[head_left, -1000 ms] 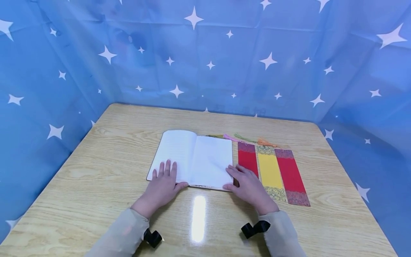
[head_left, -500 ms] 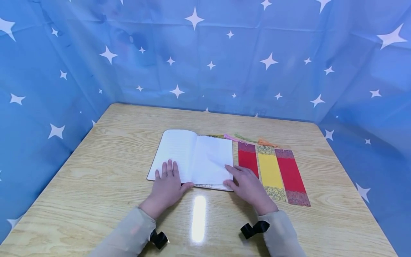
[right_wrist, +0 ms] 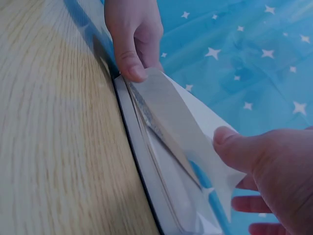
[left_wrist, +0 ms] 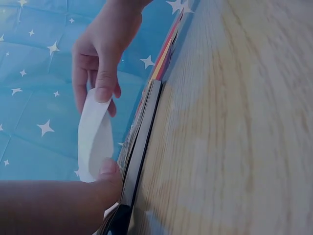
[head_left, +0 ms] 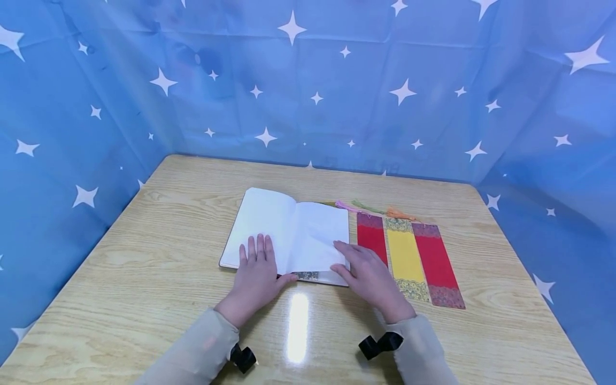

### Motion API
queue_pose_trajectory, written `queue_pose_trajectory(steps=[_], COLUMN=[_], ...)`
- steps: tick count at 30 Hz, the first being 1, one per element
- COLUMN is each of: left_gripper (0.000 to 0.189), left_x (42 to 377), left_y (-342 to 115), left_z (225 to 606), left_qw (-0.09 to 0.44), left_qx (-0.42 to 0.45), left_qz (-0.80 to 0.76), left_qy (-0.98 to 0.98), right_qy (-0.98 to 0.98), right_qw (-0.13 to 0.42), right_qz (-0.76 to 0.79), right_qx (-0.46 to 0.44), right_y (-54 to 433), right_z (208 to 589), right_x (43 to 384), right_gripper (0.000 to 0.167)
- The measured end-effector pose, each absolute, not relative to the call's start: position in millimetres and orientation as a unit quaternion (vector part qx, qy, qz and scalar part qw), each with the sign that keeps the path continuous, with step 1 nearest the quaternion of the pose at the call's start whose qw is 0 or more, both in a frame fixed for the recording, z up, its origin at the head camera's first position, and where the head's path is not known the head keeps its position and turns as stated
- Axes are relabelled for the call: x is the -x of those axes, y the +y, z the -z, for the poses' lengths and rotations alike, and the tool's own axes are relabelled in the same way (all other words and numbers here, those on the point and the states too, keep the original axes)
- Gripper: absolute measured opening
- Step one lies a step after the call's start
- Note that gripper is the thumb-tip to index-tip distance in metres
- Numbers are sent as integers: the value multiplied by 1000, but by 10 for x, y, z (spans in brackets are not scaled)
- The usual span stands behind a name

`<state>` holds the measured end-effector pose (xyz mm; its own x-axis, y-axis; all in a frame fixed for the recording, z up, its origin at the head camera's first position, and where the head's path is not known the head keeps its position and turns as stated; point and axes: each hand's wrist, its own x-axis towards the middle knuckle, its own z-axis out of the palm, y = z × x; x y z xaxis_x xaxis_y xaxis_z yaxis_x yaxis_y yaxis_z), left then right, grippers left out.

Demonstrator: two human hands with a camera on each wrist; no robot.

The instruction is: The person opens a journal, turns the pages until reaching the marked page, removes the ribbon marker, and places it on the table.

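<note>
An open notebook with white pages lies on the wooden table. My left hand rests flat on its left page, fingers straight, the thumb stretched to the bottom of the fold. Between thumb and fingers, my right hand pinches the outer lower corner of the right-hand page. That page is raised and bowed at its lower edge, as both wrist views show. Beneath it, the patterned end of a bookmark peeks out near the fold; its upper part is hidden. An olive tassel shows above the notebook's top edge.
To the right of the notebook lie a red bookmark, a yellow bookmark and a second red bookmark. Pink, green and orange tassels spread above them. A blue star-patterned curtain stands behind the table.
My left hand has slid right and slightly up across the left page. The right page's lower edge has risen in my right hand, uncovering more of the patterned bookmark end.
</note>
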<state>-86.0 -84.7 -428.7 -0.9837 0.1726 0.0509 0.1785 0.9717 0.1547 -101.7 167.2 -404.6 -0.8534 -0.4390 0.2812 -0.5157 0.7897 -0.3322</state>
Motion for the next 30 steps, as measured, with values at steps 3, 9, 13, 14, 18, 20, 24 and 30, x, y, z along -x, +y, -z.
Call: queue_pose_trajectory(steps=[3, 9, 13, 14, 18, 20, 24, 30], left_gripper=[102, 94, 91, 90, 90, 91, 96, 109], left_x=[867, 867, 873, 875, 875, 879, 902, 945], left_y=[-852, -882, -896, -898, -908, -915, -926, -955], left_z=[4292, 4269, 4243, 4233, 4191, 4175, 4165, 4197], left_qw=[39, 104, 134, 138, 164, 187, 250, 344], left_qx=[111, 164, 198, 205, 228, 242, 275, 321], left_qz=[89, 104, 122, 126, 127, 125, 124, 151], left_qy=[-989, -975, -963, -961, -951, -944, -920, -869], right_qy=[-938, -939, -940, -940, -940, -938, -938, -943], right_qw=[103, 106, 107, 109, 120, 127, 130, 111], right_qz=[-197, -187, -187, -188, -194, -200, -205, -204], right_qx=[-265, -267, -263, -262, -255, -254, -248, -238], right_y=[1657, 1655, 1656, 1657, 1655, 1653, 1655, 1664], right_z=[4035, 4017, 4012, 4012, 4014, 4012, 4010, 4015], right_x=[1018, 1014, 1014, 1014, 1016, 1015, 1008, 1001], right_gripper=[62, 62, 60, 60, 61, 61, 62, 63])
